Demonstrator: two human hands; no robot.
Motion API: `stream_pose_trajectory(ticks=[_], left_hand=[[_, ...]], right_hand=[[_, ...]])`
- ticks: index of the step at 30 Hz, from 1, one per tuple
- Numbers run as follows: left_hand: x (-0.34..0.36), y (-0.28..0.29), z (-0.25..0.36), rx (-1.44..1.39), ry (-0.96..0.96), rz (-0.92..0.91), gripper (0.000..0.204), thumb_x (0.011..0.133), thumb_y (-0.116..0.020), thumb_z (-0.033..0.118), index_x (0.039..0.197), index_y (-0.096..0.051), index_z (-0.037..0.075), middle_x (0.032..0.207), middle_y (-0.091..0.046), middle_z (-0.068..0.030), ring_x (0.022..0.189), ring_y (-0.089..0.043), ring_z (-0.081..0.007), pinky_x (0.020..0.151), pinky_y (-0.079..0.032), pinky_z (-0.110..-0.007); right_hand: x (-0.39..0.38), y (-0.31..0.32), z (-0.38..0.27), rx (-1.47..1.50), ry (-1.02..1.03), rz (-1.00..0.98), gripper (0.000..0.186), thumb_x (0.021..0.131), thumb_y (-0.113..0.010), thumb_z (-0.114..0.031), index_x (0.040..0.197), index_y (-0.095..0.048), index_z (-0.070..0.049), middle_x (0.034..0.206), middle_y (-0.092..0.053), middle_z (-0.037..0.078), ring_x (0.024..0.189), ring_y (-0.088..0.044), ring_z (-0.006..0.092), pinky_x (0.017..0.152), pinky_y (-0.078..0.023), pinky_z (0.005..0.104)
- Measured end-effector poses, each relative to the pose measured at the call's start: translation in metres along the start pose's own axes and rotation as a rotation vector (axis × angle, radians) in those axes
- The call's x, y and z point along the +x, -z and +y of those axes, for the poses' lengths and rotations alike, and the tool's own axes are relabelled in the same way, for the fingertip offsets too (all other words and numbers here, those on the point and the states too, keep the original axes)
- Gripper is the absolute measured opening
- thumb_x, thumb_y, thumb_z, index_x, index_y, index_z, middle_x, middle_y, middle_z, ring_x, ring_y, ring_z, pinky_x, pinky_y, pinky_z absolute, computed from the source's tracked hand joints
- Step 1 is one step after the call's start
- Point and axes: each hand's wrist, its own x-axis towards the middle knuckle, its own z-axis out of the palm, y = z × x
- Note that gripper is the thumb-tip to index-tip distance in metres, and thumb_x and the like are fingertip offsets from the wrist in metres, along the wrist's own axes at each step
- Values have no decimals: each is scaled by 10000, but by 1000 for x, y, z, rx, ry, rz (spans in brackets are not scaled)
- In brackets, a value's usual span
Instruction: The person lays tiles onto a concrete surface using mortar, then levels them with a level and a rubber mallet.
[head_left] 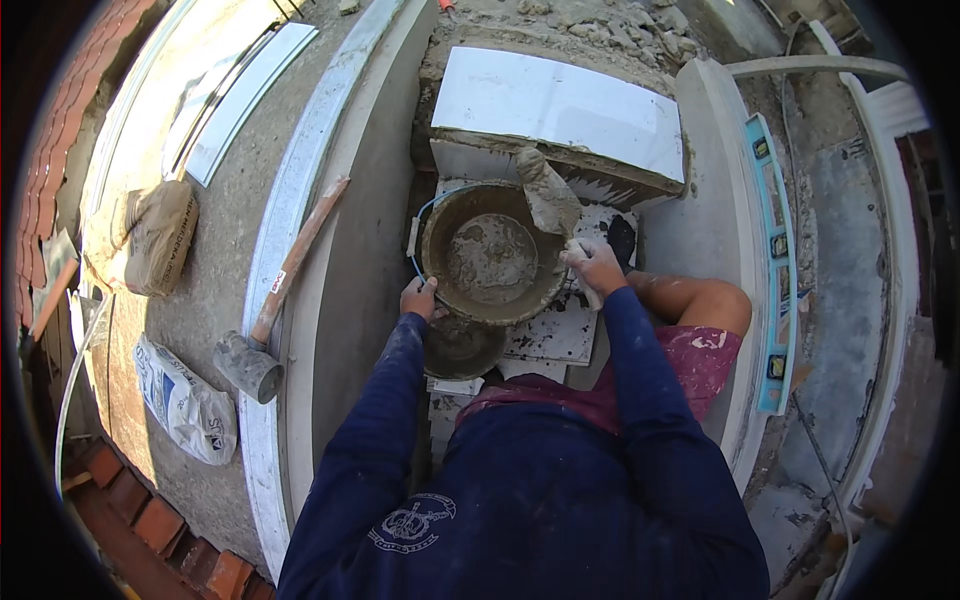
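Observation:
My right hand (597,268) is closed round the handle of a trowel (553,205), whose blade is coated with grey mortar and reaches over the right rim of a bucket (552,290). Wet mortar (492,252) covers the bottom of that bucket. At its near left side my left hand (418,298) grips the rim, beside the blue wire handle (426,215). Partly hidden beneath it is a second dark round container (470,352). Just beyond the bucket, a large white tile (560,100) lies on top of a mortar-edged step.
A rubber mallet (250,366) lies along the left wall ledge (290,215). A blue spirit level (772,262) leans against the right wall. Further left are a brown paper sack (160,238), a white bag (186,400) and tile pieces (248,100). Rubble (610,35) lies behind the step.

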Motion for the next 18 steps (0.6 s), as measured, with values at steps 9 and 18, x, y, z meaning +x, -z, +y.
stream_pose_trajectory(ticks=[9, 18], left_hand=[[3, 2, -7, -57, 0, -24, 239, 970, -544, 253, 1145, -603, 101, 1062, -632, -55, 817, -667, -203, 652, -606, -370], [-1, -2, -2, -84, 10, 9, 223, 959, -567, 249, 1084, -621, 72, 953, -631, -48, 718, -628, -179, 590, -589, -368]], right_hand=[[-5, -19, -68, -527, 80, 130, 289, 822, -629, -282, 927, -638, -12, 913, -666, 228, 897, -625, 433, 803, -503, 502], [108, -24, -107, -680, -54, -32, 312, 826, -599, -283, 965, -688, -18, 1034, -672, 234, 997, -633, 412, 902, -506, 480]])
